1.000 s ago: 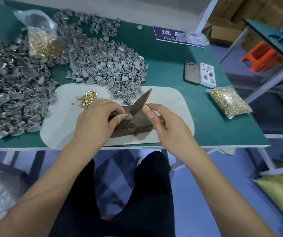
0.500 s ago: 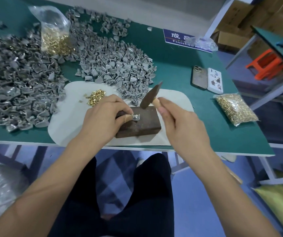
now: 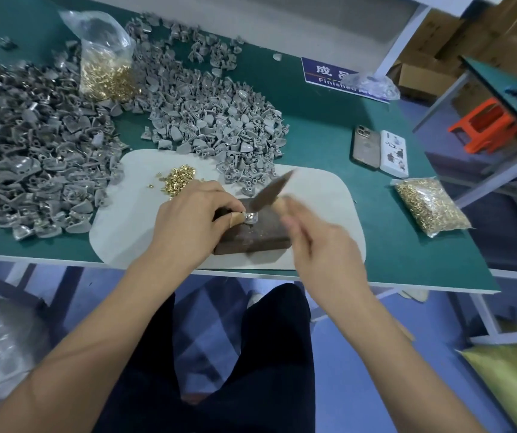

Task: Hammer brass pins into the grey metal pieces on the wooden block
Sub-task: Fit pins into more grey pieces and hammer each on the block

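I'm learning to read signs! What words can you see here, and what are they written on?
"成" then a half-hidden character: white, on the blue sign at the table's far edge.
"Finished Ar...": smaller line below, its end covered by a crumpled clear bag.
White phone case: dark drawings only, no readable words.

Left hand (image 3: 188, 220) pinching with thumb and forefinger, right hand (image 3: 319, 248) blurred, grip curled closed

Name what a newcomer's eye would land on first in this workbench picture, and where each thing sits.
The two hands at the centre: the left hand pinches a small grey metal piece on the wooden block, while the right hand, blurred, swings a hammer at it. Behind and to the left sprawl heaps of grey pieces, with loose brass pins beside the block.
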`<state>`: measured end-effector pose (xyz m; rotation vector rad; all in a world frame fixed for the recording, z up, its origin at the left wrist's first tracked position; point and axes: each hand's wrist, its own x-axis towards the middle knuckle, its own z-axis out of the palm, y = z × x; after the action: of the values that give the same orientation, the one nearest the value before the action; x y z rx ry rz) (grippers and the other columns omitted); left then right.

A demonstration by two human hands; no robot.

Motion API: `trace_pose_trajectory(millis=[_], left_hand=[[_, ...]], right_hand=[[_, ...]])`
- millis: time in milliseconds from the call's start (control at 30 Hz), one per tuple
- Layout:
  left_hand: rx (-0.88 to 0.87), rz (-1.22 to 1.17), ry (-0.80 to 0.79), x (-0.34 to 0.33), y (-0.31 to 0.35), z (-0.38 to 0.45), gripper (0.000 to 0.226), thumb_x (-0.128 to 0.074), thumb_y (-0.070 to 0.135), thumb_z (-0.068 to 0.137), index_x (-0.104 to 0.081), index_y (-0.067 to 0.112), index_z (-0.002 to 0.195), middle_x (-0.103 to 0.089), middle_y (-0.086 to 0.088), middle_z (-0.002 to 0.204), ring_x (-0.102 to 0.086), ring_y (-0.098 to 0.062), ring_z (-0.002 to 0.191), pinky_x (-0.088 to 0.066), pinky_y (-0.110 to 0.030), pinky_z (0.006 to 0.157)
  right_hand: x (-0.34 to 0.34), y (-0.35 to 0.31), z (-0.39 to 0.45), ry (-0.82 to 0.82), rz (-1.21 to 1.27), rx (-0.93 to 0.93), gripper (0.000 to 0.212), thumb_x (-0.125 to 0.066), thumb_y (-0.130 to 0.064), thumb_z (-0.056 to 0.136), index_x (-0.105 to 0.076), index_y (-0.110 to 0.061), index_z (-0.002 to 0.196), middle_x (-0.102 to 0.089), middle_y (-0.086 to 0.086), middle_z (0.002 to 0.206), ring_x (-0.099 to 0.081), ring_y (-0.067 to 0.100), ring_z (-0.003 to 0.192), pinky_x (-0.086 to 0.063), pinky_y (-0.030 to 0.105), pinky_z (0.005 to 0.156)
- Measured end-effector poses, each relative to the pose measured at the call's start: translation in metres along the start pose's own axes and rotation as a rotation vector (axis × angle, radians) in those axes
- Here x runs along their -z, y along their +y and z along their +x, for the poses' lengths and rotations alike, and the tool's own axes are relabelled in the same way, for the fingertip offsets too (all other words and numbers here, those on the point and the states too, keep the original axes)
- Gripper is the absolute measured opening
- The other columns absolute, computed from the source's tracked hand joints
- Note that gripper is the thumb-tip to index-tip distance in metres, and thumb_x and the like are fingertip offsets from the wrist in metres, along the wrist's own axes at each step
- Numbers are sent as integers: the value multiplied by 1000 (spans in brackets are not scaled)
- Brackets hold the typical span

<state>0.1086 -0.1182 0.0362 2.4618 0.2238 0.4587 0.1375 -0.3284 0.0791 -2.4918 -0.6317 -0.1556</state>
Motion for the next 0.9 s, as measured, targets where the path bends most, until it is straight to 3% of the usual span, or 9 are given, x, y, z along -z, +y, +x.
trace_pose_trajectory(millis=[100,200,333,433,533,600,700,800,900], left_hand=[[1,-10,-2,0,0,-1,8,-72,47,87,-73,42,93,-60,19,91,-51,-8,100,-37,-31,68],[6,-11,-1,-1,0,0,8,-71,47,87,-73,42,93,-60,19,91,-50,-7,100,-35,-30,67],[7,-13,-7,-2,0,-1,8,-71,46,88,-73,41,94,-59,18,91,-49,-6,100,-32,-30,66],[11,-10,-16,-2,1,-1,8,-71,46,88,-73,41,95,-57,17,91,-49,-6,100,-34,-30,68],[26,-37,-9,-2,1,-1,7,-73,44,87,-73,42,94,-52,15,89,-50,-5,91,-33,-28,62],[32,-45,7,-3,1,-2,8,-74,44,86,-74,42,94,-48,14,88,-47,-3,86,-31,-25,60],[22,-42,17,-4,4,-6,11,-72,44,89,-73,39,98,-46,13,90,-48,-7,91,-35,-29,64],[11,-43,62,-3,3,-7,10,-69,40,91,-70,36,101,-47,12,93,-53,-11,90,-42,-31,64],[15,-39,138,4,-8,-12,10,-67,36,91,-69,34,101,-51,11,96,-58,-12,90,-48,-33,65]], right_hand=[[1,9,-2,-73,-53,-34,34,-42,-53,104,-56,-48,135,-77,-3,104,-67,32,94,-55,42,77],[7,23,8,62,-56,-79,32,-36,-58,104,-47,-54,134,-74,-13,102,-64,21,89,-48,35,71],[3,48,27,159,-229,-222,40,-40,-33,107,-46,-42,146,-66,2,117,-62,33,97,-36,37,71],[-5,65,37,88,-287,-337,44,-43,-17,105,-50,-30,147,-61,14,108,-58,38,90,-34,37,69],[-11,68,38,-39,-330,-382,52,-45,-7,100,-54,-29,147,-64,16,104,-57,39,98,-41,40,74],[-15,64,37,-52,-368,-306,50,-50,-6,98,-58,-25,144,-68,13,110,-54,37,111,-42,43,88],[-20,40,38,109,-68,-53,27,-62,-15,98,-74,-17,123,-72,7,116,-59,32,116,-44,42,101],[-35,6,48,0,138,169,18,-72,-21,94,-78,-21,111,-75,-5,108,-65,20,107,-50,37,98],[-51,-17,58,-65,194,222,9,-74,-16,92,-80,-20,98,-74,-6,96,-65,14,96,-52,35,91]])
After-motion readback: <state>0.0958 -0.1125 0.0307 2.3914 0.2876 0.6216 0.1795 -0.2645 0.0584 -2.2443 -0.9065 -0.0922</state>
